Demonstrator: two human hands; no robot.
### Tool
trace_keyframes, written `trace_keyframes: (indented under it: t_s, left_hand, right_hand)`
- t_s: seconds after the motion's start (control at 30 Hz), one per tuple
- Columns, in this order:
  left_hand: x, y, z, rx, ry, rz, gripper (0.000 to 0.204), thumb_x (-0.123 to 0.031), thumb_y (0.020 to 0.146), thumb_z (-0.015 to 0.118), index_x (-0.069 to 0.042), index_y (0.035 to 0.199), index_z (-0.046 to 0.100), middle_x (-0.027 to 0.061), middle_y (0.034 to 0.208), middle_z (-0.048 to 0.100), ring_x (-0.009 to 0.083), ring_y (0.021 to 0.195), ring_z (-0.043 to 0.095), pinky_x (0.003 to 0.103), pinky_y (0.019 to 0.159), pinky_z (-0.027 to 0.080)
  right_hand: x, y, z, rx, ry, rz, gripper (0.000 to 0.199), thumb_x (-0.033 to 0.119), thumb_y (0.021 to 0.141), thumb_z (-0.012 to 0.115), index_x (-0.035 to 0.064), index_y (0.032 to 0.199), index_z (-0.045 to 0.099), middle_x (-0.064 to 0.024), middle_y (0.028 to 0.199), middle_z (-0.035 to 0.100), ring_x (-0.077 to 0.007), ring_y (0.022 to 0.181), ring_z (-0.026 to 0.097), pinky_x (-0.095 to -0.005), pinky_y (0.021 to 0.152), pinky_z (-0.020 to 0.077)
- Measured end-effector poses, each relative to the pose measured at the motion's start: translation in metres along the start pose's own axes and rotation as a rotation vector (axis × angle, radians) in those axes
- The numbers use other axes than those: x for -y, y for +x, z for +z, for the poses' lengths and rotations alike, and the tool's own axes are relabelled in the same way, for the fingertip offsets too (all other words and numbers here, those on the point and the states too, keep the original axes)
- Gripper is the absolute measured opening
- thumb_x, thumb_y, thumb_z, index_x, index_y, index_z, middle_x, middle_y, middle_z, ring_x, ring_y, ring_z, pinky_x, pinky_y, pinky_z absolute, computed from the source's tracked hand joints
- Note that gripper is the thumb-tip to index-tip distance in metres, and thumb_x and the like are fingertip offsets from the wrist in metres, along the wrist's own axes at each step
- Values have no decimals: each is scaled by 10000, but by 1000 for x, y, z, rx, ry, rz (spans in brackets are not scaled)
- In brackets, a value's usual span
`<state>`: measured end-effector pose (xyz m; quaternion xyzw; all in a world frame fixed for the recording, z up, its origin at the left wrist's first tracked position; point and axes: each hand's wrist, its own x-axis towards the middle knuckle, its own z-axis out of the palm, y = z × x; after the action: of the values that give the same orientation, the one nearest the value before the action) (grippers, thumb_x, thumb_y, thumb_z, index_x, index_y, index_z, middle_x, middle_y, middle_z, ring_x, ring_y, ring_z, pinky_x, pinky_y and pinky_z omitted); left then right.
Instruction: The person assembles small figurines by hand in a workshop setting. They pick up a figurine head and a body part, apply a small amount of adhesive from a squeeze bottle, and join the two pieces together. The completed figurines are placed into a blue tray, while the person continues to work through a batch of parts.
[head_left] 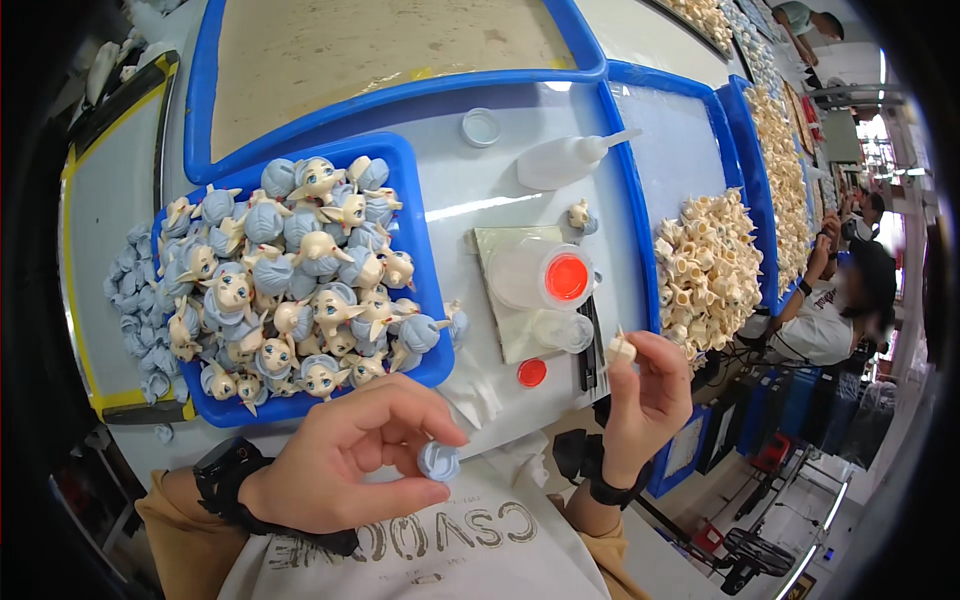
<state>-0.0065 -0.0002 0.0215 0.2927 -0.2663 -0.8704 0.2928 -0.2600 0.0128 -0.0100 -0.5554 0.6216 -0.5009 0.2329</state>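
Between the thumb and forefinger of my left hand is a small light-blue doll hair piece. My right hand pinches a small cream doll face piece with pointed ears; its painted side is not visible. The two parts are apart, held over the front of the table. Beyond my left hand, a blue tray is heaped with doll heads that have painted faces and blue hair. Past my right hand lies a pile of cream face pieces in another blue tray.
Loose blue hair pieces lie left of the heaped tray. Mid-table are a tub with red contents, a clear cup, a red lid, a white squeeze bottle and a single doll head. A co-worker sits at right.
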Motion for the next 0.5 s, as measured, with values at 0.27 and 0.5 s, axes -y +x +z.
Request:
trace_keyframes:
  t_s: [0.27,0.5]
  left_hand:
    - [2,1,-1,18,-21,24,362,152,693,599,32,1022,508,132,1067,442,177,944,523,273,770,465]
    - [-3,2,-2,14,-32,36,257,21,817,483,74,1067,473,234,1098,503,242,908,596,295,720,517]
  right_hand:
    - [1,7,5,95,-244,-128,296,28,640,738,-15,896,596,-121,851,621,-223,749,581,-289,675,465]
    - [2,8,6,142,-377,-246,334,36,612,748,3,916,612,-111,836,614,-235,716,564,-292,607,451]
